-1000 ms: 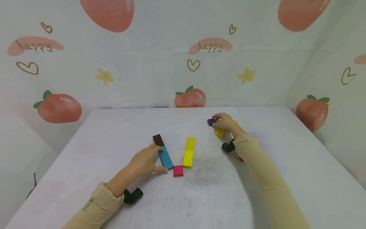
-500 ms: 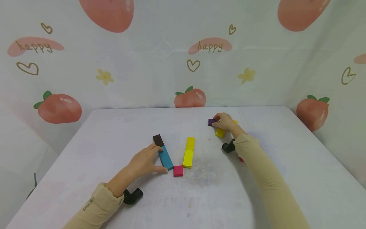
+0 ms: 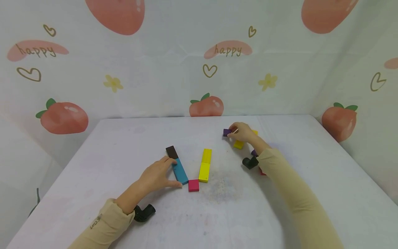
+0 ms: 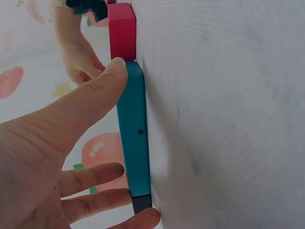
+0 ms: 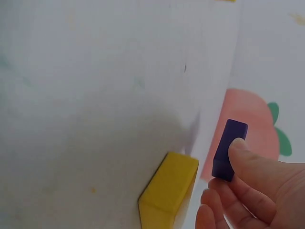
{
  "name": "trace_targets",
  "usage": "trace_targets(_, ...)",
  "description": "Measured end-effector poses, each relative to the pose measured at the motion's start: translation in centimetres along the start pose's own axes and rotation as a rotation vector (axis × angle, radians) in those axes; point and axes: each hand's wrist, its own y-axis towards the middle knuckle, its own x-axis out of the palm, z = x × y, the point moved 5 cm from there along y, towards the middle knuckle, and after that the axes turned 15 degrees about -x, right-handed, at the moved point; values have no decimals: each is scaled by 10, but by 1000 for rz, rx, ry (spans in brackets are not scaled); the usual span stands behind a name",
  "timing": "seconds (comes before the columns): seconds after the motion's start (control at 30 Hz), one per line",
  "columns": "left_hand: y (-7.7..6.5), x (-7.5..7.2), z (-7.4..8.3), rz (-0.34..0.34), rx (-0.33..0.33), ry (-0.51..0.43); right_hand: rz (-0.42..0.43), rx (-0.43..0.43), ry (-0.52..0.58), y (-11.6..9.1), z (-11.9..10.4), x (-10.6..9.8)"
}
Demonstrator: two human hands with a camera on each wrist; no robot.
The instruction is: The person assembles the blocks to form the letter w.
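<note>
My right hand (image 3: 243,133) pinches a small purple block (image 5: 228,148) between thumb and fingers, toward the far right of the table. Beneath that hand lies a yellow block (image 5: 171,186), partly covered in the head view. My left hand (image 3: 157,174) rests beside a blue block (image 3: 179,172), fingers spread along its side. Its thumb touches the blue block's near end, where a red block (image 4: 123,31) adjoins. At the other end a black block (image 3: 171,152) continues the row, close to my fingertips. Two yellow blocks (image 3: 204,172) form a second line running back from the red one.
Another yellow block (image 3: 255,132) shows behind the right hand. A second purple block (image 3: 254,152) and another red block (image 3: 262,172) lie partly hidden by the right forearm. Dark wrist-worn pieces (image 3: 144,213) stick out at the cuffs. A printed cloth backdrop (image 3: 174,69) rises behind the table.
My right hand has shifted slightly left with the purple block, and the second purple block has come into view by the forearm. The left hand and the laid-out blocks stay put.
</note>
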Motion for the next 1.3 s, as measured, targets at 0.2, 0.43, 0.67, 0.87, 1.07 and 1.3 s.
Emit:
trace_targets(0.2, 0, 0, 0, 1, -2, -2, -12, -42, -21, 0, -5, 6)
trace_targets(0.43, 0, 0, 0, 10, 8, -3, -40, -33, -29, -3, -10, 12)
trace_targets(0.67, 0, -1, 0, 13, 13, -5, -52, -59, -40, -8, -17, 16)
trace_targets(0.87, 0, 0, 0, 12, 15, 0, -52, -95, -44, -11, -18, 21)
trace_targets(1.07, 0, 0, -1, 14, 9, -1, -66, -103, -36, -13, -19, 25)
trace_targets(1.3, -1, 1, -1, 15, 14, -17, -80, -111, -28, -15, -24, 27)
